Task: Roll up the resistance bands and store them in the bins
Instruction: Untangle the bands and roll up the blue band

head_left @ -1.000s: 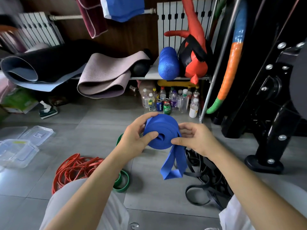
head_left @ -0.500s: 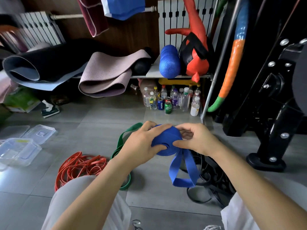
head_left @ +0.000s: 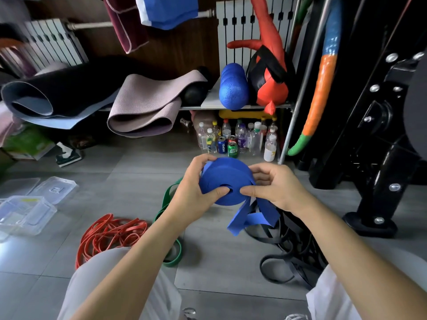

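Blue flat rubber resistance band (head_left: 227, 181): wound into a thick coil, held in the air above the grey floor tiles, squarely between both hands. Gripped on its left edge by left hand (head_left: 194, 195), thumb pressed on the coil face beside the core hole, fingers curled over the top rim. Pinched on its right edge by right hand (head_left: 275, 188), thumb on the face, fingers curled behind, at the exit point of the loose tail (head_left: 251, 215). Compared with a second ago: coil tipped back, face toward the camera again; tail shorter, doubled over below the right wrist. Judged nearly wound, with a turn or two left before storing. On the floor just beyond, not yet rolled: green loop band (head_left: 173, 258) under the left forearm, heap of thin red bands (head_left: 108, 234) to its left, tangle of black bands (head_left: 288, 248) under the right forearm. Further left, well apart from the hands: clear plastic bins (head_left: 34, 225), with a loose clear lid (head_left: 54, 189) beside them. Farthest: cluster of drink bottles and cans (head_left: 235, 139) standing under a metal shelf (head_left: 231, 106).
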Motion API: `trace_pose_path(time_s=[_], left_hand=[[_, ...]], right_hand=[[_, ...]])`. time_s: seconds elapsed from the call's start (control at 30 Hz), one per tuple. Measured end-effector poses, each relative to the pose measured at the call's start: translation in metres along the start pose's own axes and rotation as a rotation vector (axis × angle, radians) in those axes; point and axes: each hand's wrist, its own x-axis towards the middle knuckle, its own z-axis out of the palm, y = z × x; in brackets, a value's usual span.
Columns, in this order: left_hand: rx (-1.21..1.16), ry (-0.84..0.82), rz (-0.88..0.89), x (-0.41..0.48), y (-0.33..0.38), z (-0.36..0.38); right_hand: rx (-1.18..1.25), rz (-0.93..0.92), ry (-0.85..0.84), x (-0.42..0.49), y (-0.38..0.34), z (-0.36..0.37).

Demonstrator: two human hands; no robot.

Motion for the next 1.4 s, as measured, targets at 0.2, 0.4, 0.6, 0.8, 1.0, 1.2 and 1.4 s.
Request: trace_pose_path(time_s=[0.2,0.4,0.6,0.8,1.0,1.2,1.4], left_hand=[[0.706,-0.158,0.329,-0.009,0.003,-0.001],[0.498,-0.192,0.220,-0.010,0.001,0.000],[0.131,-0.005,0.114,-0.003,0.006,-0.002],[0.209,-0.130,0.070,-0.001,0.007,-0.004],[0.503,-0.341,0.163,-0.009,0.007,-0.002],[0.224,-0.118,0.084,-0.002,0.009,-0.014],[-0.014,0.086,0.026,0.004,0.008,-0.038]], right_hand=[[-0.126,0.001,-0.122,-0.001,0.001,0.001],[-0.096,0.006,-0.101,-0.003,-0.002,0.002],[0.034,0.004,-0.055,-0.005,-0.014,-0.006],[-0.007,0.008,-0.069,-0.006,-0.014,-0.006],[-0.084,0.058,-0.163,-0.006,-0.007,-0.001],[-0.178,0.234,-0.182,-0.008,-0.005,-0.019],[-0.710,0.335,-0.295,-0.018,0.013,-0.035]])
